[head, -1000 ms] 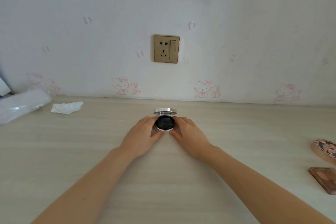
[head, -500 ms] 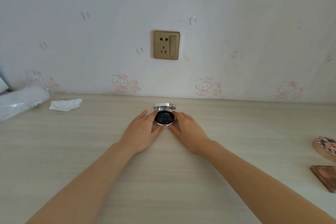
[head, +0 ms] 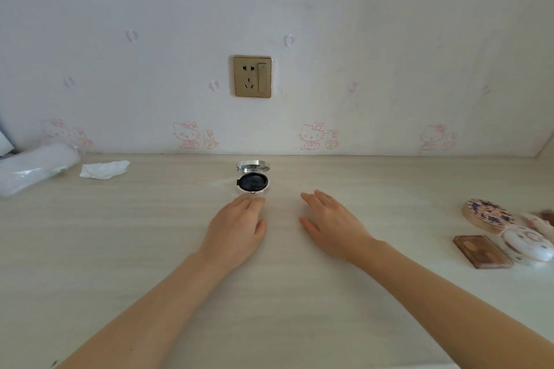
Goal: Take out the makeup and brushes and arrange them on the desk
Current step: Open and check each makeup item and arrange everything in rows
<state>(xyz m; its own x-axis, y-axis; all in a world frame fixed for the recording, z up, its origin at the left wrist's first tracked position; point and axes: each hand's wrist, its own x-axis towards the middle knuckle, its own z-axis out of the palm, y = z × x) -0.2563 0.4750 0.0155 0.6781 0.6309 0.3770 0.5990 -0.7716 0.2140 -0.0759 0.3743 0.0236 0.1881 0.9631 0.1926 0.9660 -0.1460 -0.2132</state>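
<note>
Compact [head: 252, 181] sits open just beyond the left hand [head: 236, 228] — the right hand [head: 329, 222] lies farther off — both flat, holding nothing.

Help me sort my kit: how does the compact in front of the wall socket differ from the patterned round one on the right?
The middle compact is open, silver lid raised; the patterned compact is shut. The middle compact shows a black inside in a pale case; the patterned compact has a dark floral top and tan rim. The middle compact sits alone; the patterned compact lies among other makeup. Both are round, on the desk.
</note>
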